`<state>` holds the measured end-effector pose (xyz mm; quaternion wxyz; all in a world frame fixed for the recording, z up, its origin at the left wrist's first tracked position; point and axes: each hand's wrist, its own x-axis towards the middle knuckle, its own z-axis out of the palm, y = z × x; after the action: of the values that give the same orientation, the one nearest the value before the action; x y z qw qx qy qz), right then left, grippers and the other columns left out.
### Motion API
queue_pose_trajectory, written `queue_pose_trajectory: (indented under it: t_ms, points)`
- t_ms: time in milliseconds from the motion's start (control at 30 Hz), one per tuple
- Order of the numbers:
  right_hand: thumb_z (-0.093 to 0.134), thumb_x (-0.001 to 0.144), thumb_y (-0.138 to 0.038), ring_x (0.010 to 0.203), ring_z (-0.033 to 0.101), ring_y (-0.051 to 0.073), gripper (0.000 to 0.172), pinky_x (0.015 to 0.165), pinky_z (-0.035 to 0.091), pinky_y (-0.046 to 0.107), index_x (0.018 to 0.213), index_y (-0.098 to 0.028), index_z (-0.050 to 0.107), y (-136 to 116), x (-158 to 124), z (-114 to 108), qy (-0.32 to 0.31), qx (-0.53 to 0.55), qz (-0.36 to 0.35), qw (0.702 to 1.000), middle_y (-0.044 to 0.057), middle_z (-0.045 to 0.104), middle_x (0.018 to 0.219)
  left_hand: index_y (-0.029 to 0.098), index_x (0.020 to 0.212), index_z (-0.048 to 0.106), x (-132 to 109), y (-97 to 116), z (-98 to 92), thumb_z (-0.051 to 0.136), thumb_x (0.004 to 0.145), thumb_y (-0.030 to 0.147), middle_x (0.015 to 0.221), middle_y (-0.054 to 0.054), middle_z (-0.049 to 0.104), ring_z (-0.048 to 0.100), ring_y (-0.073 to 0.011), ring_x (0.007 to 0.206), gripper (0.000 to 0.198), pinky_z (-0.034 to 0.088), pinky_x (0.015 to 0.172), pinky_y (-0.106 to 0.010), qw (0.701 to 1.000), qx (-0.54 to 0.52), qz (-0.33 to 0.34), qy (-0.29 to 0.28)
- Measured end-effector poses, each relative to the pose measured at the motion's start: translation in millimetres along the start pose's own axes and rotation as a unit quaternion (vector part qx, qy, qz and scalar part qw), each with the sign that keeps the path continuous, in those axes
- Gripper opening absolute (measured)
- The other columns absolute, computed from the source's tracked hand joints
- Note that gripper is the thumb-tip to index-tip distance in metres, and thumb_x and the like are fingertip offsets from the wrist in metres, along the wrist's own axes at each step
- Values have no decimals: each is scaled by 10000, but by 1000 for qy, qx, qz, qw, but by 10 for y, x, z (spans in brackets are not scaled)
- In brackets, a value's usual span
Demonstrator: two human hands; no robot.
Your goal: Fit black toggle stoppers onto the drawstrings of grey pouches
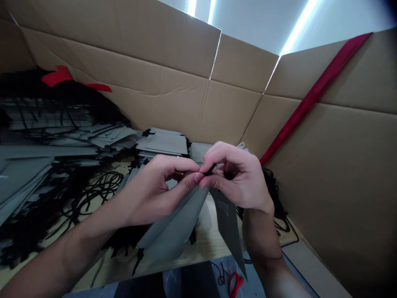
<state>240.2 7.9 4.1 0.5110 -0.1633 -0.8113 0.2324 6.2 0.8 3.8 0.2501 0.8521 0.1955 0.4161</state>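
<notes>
Both of my hands meet over the table's middle, holding a grey paper bag by its top edge. My left hand pinches the bag's rim between thumb and fingers. My right hand pinches a short black cord at that same rim, fingertips touching those of the left. The bag hangs down and tilts toward me; a flat grey panel with faint print drops below my right wrist.
Stacks of flat grey bags with black cords fill the left. Loose black cords lie on the wooden tabletop. Cardboard walls enclose the back and right, with a red strip and red scissors near me.
</notes>
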Motion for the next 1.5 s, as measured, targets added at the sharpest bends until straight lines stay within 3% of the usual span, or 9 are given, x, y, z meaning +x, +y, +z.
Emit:
queue_pose_trajectory:
  t_ms: [267,367,500,600,733,833,1067,1267,1500]
  points:
    - [986,927,-163,701,641,85,194,609,504,199,978,-208,804,-43,-27,66,-37,-78,1,996,-37,775,902,170,787,737,-45,38,-30,637,1023,171,679,46,677,566,-79,612,257,430,606,-230,995,99,20,7]
    - [966,943,-182,658,622,89,186,590,492,220,968,-220,785,-85,-42,114,-22,-102,-11,994,-37,785,906,188,836,769,-56,27,-10,687,1000,138,706,49,745,641,-84,608,190,474,601,-211,994,97,36,40]
    - [970,934,-190,597,525,95,204,531,407,246,994,-238,781,-117,-62,133,31,-108,-18,993,-54,690,797,172,955,787,-85,-1,51,699,1058,131,864,-22,833,719,-125,677,142,522,633,-256,974,148,126,117]
    - [974,929,-182,600,532,94,224,535,421,235,1019,-243,778,-130,-71,130,18,-101,10,995,-60,663,786,164,920,761,-106,2,58,685,1064,119,923,-56,839,751,-153,747,169,561,680,-277,964,199,140,111]
    - [992,913,-176,621,584,83,249,580,478,217,1005,-238,769,-150,-72,121,-21,-97,18,995,-59,715,840,203,836,721,-92,7,56,681,986,115,759,11,764,670,-124,625,179,506,586,-260,977,155,118,90]
    - [991,919,-170,619,588,81,258,577,475,216,1029,-240,769,-159,-75,107,-14,-93,24,995,-60,707,837,218,826,702,-66,-17,96,701,961,143,693,39,733,654,-109,568,154,498,555,-252,984,98,87,117]
    - [1010,932,-288,676,618,124,347,517,491,233,1198,-281,787,-84,-86,115,45,-71,25,996,-14,720,935,227,975,708,-69,-24,108,694,964,141,818,16,778,700,-129,656,88,559,614,-280,981,79,78,158]
    - [1018,919,-259,879,744,192,439,563,569,258,1285,-318,782,-22,-122,131,100,-78,-17,992,31,768,1073,217,983,719,-81,-14,73,704,1016,118,921,-4,825,775,-132,775,105,634,696,-254,987,24,82,137]
    - [991,945,-243,827,746,183,262,550,573,259,1155,-288,843,-68,-114,112,112,-105,-28,988,35,801,1022,283,1215,755,-108,-92,111,827,1017,131,1069,6,853,823,-147,882,259,700,794,-278,965,58,144,210]
